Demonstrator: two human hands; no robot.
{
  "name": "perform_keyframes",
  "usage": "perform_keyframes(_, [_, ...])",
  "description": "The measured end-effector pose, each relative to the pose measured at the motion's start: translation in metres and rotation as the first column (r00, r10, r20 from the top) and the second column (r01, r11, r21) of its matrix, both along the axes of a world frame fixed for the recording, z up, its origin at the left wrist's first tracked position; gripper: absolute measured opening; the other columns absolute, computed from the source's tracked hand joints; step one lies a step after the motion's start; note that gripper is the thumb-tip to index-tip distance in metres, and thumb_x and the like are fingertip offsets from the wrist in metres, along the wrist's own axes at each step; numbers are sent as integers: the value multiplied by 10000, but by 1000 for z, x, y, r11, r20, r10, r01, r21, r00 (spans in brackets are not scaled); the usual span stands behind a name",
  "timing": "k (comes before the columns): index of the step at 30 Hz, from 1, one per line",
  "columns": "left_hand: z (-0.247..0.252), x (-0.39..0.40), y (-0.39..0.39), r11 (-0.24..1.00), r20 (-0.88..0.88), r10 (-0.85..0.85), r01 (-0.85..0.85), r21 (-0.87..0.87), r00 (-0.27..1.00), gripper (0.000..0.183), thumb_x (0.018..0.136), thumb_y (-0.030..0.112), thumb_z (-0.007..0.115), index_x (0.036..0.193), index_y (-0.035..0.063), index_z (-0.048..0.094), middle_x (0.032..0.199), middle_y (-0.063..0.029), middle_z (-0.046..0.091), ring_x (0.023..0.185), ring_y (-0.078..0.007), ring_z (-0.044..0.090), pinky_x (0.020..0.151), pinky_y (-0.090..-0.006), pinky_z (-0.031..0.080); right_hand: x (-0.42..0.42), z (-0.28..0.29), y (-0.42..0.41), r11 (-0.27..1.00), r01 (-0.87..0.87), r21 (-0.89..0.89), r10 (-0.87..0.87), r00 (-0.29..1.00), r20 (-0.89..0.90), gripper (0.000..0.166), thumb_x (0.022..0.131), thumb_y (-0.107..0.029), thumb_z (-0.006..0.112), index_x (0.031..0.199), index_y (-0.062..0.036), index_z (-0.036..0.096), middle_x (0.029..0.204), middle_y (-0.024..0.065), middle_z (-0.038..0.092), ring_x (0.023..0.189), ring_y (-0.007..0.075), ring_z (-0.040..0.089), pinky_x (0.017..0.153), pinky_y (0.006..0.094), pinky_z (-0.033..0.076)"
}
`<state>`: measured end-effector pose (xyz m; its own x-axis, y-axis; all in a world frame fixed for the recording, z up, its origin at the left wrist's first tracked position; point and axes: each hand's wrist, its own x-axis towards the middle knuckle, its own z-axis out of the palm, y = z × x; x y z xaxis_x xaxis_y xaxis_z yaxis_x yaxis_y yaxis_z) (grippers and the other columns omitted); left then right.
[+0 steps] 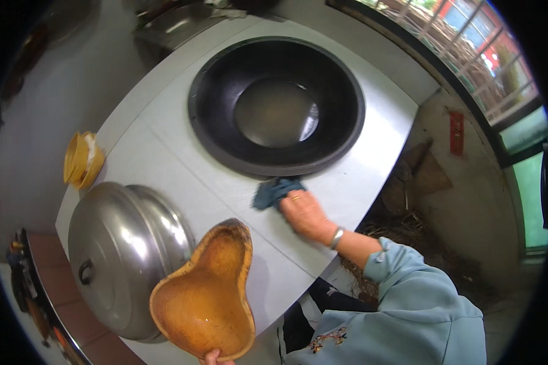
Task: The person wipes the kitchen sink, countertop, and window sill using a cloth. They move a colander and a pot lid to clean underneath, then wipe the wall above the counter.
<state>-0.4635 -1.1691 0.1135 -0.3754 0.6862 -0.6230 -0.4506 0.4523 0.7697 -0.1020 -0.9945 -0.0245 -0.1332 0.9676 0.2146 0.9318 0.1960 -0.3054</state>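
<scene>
My right hand (307, 216), with a ring and a bracelet, presses a blue-grey cloth (269, 194) onto the white tiled stove top (201, 175), just in front of the rim of a large black wok (276, 171). Cloudy water (274, 114) lies in the bottom of the wok. At the lower edge of the view, my left hand (213, 357) grips the broad end of a halved gourd ladle (201, 315); only the fingers show. The ladle's hollow side faces up, and its narrow end points toward the wok.
A domed metal lid (114, 260) with a black handle stands on the left, beside the ladle. Behind it is a yellow basket (83, 159) at the wall. A metal basin (178, 23) is at the far left corner. Dry straw (399, 228) lies on the floor at right, below a barred window (475, 50).
</scene>
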Motion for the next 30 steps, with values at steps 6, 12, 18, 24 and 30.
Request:
perform_keyframes(6, [-21, 42, 49, 979, -55, -146, 152, 138, 988, 623, 801, 181, 658, 1358, -17, 462, 1341, -202, 511, 1241, -362, 498, 1039, -492, 423, 246, -23, -3, 758, 649, 68, -651, 745, 147, 150, 863, -77, 546, 958, 39, 544, 913, 246, 632, 869, 407, 619, 787, 485, 480])
perform_keyframes(12, [-57, 26, 81, 972, 33, -139, 130, 198, 990, 541, 806, 143, 557, 1327, 22, 475, 1285, -135, 550, 1132, -298, 594, 894, -467, 553, 301, -36, 1, 751, 658, 63, -616, 731, -293, 99, 754, -68, 633, 796, 14, 596, 717, 264, 619, 717, 431, 632, 633, 501, 503])
perform_keyframes(18, [-61, 48, 134, 956, 60, -165, 144, 255, 985, 546, 848, 184, 560, 1358, 16, 461, 1332, -155, 525, 1131, -294, 592, 874, -450, 566, 49, 0, -69, 996, -36, 80, 53, 975, -217, 113, 765, -62, 599, 864, -12, 578, 851, 166, 555, 765, 304, 577, 665, 418, 484])
perform_keyframes(24, [-72, 85, 195, 922, 2, -219, 207, 327, 976, 507, 902, 249, 598, 1320, -17, 491, 1295, -160, 564, 1110, -283, 597, 861, -434, 570, 144, 3, -39, 964, 265, -2, -260, 946, -191, 140, 804, -42, 603, 943, -30, 602, 989, 194, 548, 874, 320, 567, 711, 430, 482])
perform_keyframes(30, [-102, 90, 266, 920, 8, -173, 158, 358, 985, 541, 933, 302, 616, 1348, -18, 480, 1306, -168, 556, 1137, -290, 577, 912, -440, 552, 216, 2, -33, 813, 580, 54, -574, 813, -96, 157, 808, -40, 581, 958, -4, 555, 1069, 223, 508, 926, 390, 571, 741, 486, 545])
